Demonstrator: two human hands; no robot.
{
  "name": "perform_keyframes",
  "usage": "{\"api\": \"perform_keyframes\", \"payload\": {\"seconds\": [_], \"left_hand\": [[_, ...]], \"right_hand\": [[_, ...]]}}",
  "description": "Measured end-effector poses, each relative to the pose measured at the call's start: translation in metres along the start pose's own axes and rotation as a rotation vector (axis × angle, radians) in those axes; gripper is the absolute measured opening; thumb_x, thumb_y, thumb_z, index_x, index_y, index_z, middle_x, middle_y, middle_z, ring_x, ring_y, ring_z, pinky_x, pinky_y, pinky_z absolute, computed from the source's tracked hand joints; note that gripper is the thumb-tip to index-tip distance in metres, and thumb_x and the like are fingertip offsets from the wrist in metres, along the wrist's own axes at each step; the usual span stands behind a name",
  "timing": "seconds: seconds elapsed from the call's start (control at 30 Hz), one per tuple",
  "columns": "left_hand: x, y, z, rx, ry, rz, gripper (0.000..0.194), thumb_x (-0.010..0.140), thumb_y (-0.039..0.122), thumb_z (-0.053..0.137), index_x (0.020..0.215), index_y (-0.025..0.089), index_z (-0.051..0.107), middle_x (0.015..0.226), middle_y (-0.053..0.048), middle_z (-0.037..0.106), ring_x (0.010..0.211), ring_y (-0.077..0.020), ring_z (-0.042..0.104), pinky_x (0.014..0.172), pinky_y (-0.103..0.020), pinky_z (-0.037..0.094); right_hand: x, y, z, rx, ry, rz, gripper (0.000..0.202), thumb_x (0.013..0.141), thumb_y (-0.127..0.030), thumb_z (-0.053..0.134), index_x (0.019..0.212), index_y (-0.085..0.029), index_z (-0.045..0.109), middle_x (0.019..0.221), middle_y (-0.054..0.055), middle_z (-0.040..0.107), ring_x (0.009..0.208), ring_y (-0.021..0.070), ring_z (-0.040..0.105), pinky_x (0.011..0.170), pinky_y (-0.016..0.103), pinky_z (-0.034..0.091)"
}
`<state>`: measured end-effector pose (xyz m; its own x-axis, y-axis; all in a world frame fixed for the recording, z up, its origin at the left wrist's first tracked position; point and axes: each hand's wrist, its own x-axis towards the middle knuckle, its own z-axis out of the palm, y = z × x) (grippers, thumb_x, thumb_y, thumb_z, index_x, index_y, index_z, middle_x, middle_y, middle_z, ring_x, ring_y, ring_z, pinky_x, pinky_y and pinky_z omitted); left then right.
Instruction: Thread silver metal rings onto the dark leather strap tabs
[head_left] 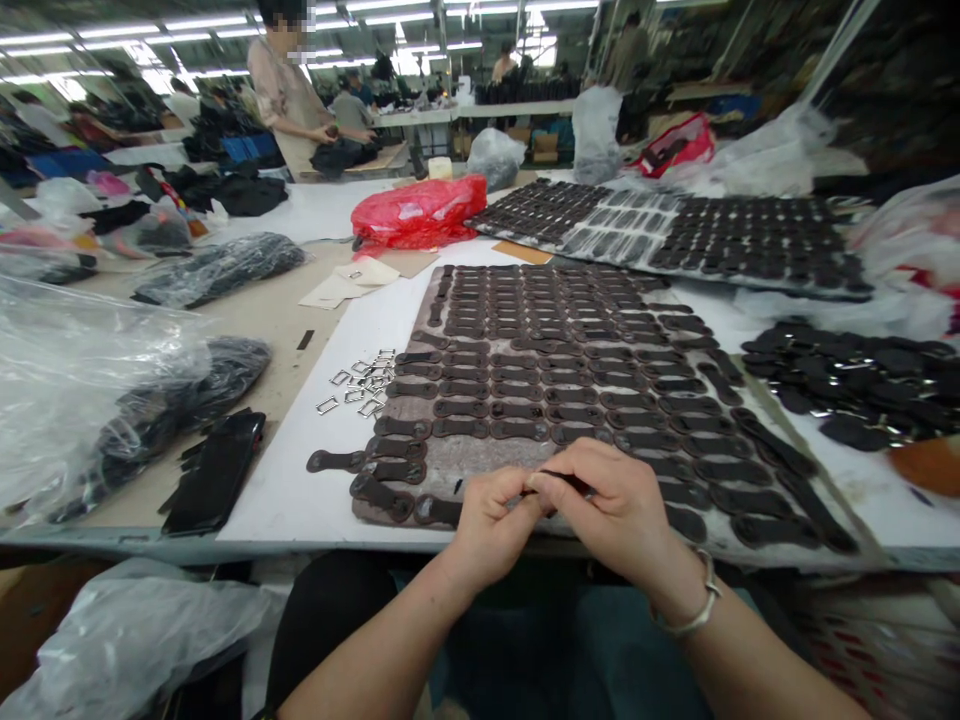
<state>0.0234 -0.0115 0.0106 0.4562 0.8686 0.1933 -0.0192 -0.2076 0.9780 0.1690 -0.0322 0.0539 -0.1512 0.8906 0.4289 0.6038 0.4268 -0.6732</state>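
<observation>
Both hands meet at the near edge of a grey board (457, 460) covered with rows of dark, dumbbell-shaped strap tabs (517, 430). Between the fingertips a dark strap tab (564, 480) shows in part; most of it is covered by the fingers. My left hand (491, 520) is closed in a pinch on its left end. The thumb and fingers of my right hand (619, 505), with a bracelet at the wrist, press on the same piece. Left of the board lies a loose pile of metal rectangular buckles (360, 383). One separate tab (335, 460) sticks out past the board's left edge.
At left are a black glossy flat object (214, 475) and plastic-bagged dark parts (172, 395). A red plastic bag (420, 212) and a second loaded board (675, 235) lie behind. Black pieces with metal fittings (855, 375) are heaped at right. A person (292, 100) stands across the table.
</observation>
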Motion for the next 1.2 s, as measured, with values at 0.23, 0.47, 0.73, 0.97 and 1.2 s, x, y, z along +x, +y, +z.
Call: {"api": "perform_keyframes", "payload": {"seconds": [0.23,0.47,0.73,0.97,1.2], "left_hand": [[0.000,-0.009,0.001,-0.020,0.086,-0.061,0.021,0.084,0.028,0.055,0.075,0.013,0.066,0.068,-0.002,0.058,0.068,-0.0136,0.051,0.065,-0.025,0.040],[0.001,-0.013,-0.008,-0.183,0.103,0.002,0.022,0.087,0.025,0.052,0.100,0.018,0.069,0.094,-0.006,0.068,0.089,-0.0188,0.060,0.083,-0.030,0.044],[0.001,-0.014,-0.015,0.089,0.192,0.252,0.032,0.085,0.017,0.054,0.116,0.022,0.062,0.109,-0.008,0.065,0.101,-0.0200,0.059,0.091,-0.035,0.044],[0.005,-0.012,-0.020,-0.026,0.286,0.120,0.008,0.078,0.018,0.064,0.084,0.019,0.071,0.082,-0.004,0.068,0.081,-0.0155,0.062,0.077,-0.027,0.046],[0.007,-0.024,-0.019,-0.380,0.280,-0.079,0.006,0.076,0.022,0.067,0.078,0.017,0.069,0.075,0.000,0.067,0.072,-0.0120,0.058,0.071,-0.023,0.045]], "right_hand": [[-0.001,0.009,0.004,0.045,-0.002,0.033,0.010,0.085,-0.023,0.059,0.089,-0.018,0.066,0.078,0.002,0.059,0.074,0.0151,0.056,0.066,0.027,0.045],[0.003,0.014,-0.003,0.123,-0.011,-0.033,0.014,0.084,-0.025,0.061,0.096,-0.023,0.068,0.089,0.003,0.058,0.076,0.0147,0.057,0.067,0.027,0.049],[-0.004,0.014,0.000,-0.050,0.042,-0.159,0.015,0.084,-0.016,0.058,0.096,-0.019,0.067,0.082,0.005,0.059,0.075,0.0160,0.056,0.065,0.028,0.047],[-0.005,0.018,0.008,-0.103,0.013,-0.180,0.007,0.084,-0.015,0.058,0.085,-0.016,0.066,0.077,0.005,0.056,0.072,0.0163,0.051,0.064,0.030,0.042],[-0.001,0.018,0.015,0.033,-0.004,-0.033,0.019,0.087,-0.022,0.056,0.070,-0.017,0.062,0.072,0.003,0.053,0.067,0.0138,0.051,0.061,0.026,0.041]]}}
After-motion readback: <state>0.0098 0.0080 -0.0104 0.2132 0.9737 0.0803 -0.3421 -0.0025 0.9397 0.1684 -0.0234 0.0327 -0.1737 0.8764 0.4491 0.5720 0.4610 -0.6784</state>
